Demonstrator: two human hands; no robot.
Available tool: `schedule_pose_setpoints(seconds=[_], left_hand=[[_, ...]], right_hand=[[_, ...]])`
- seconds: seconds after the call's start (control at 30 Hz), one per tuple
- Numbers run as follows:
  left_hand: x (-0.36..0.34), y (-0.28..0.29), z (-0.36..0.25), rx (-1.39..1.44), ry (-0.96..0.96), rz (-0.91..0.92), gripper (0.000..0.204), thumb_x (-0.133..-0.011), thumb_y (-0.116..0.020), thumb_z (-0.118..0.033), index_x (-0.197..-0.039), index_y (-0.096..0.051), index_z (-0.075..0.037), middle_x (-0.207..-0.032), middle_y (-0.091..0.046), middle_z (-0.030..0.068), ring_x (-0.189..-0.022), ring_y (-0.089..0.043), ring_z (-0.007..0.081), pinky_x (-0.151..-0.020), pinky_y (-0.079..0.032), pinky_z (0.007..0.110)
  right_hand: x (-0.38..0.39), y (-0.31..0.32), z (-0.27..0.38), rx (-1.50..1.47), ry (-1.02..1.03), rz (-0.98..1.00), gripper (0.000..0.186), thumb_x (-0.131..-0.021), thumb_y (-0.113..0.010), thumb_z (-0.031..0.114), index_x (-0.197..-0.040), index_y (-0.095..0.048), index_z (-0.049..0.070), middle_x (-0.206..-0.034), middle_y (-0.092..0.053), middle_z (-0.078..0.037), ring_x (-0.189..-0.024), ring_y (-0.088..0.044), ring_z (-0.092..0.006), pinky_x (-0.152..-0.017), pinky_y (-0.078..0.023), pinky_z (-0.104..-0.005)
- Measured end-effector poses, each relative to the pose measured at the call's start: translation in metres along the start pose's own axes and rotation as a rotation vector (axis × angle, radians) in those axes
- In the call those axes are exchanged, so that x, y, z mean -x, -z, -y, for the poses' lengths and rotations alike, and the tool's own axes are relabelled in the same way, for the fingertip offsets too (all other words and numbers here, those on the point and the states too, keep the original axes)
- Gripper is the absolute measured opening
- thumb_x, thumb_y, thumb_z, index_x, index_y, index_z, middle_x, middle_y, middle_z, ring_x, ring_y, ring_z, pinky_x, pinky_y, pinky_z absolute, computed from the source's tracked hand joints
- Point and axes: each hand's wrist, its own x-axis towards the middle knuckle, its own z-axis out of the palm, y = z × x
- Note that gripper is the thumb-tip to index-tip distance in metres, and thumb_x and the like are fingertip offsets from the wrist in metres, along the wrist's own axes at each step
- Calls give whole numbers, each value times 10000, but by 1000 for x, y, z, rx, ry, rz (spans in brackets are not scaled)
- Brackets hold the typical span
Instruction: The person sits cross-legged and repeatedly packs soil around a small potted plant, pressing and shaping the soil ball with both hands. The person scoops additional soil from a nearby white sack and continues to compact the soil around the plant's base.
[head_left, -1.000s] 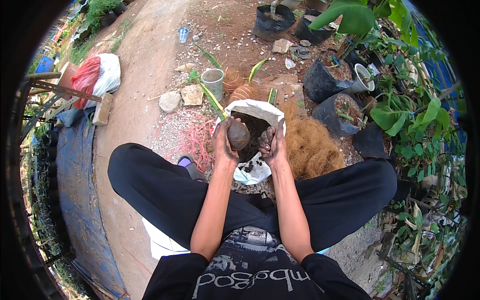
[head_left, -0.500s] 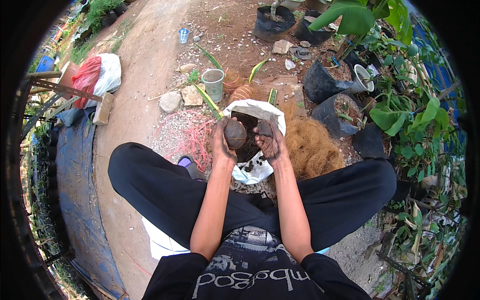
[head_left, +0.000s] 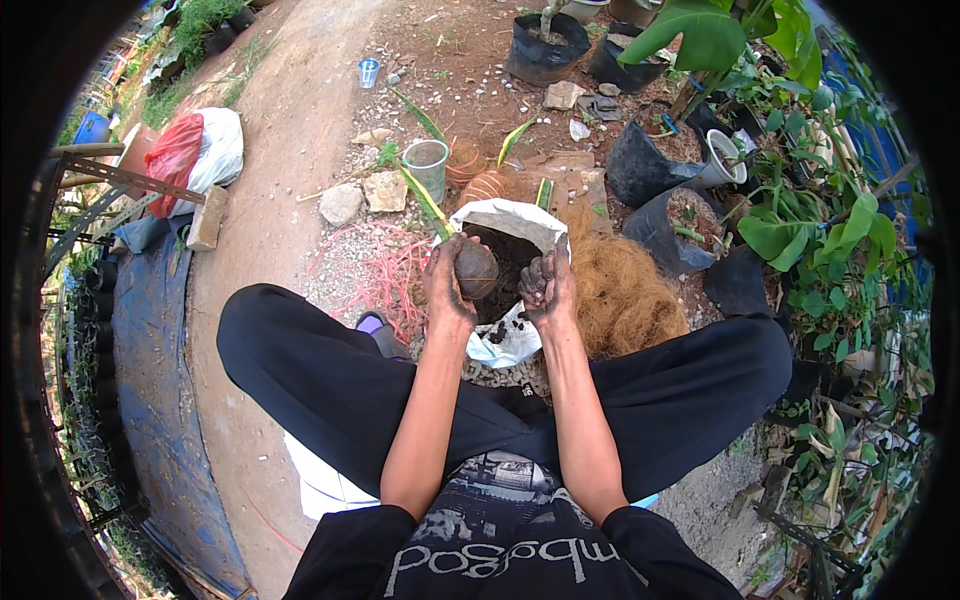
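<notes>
Dark ball [head_left: 477,273] held in the left hand [head_left: 444,285], over the mouth of the white sack [head_left: 512,211].
Left hand is cupped against the ball's left side, fingers part-closed about it, hold apparently secure. Right hand [head_left: 546,292] stands beside the ball without touching it, fingers curled well in; whether it contains anything cannot be determined. Both hands are soiled. Dark soil [head_left: 515,262] lies inside the sack; brown fibre [head_left: 628,300] is heaped to its right. Step in hand is assessed as working the ball with soil, probably firming its surface. Next move would call for a steady left hold and even pressure from the right palm, kept above the sack to catch crumbs.
</notes>
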Motion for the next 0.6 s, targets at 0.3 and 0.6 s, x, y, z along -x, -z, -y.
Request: schedule_pose_setpoints(seconds=[0.3,0.6], left_hand=[[0,2,0,18,7,6,272,-874,-619,-193,-1066,-545,-17,-1000,-640,154,-879,-655,257,-786,-561,362],[1,1,1,11,-2,-3,286,-867,-632,-198,-1070,-546,-16,-1005,-637,158,-887,-651,259,-797,-558,365]], right_hand=[[1,-14,-3,-159,-22,-72,475,-926,-456,561,-712,-487,138,-627,-444,-43,-543,-462,-152,-402,-351,-249],[2,1,-1,-163,-23,-31,563,-936,-471,521,-542,-336,143,-448,-253,11,-359,-272,-131,-307,-225,-245]])
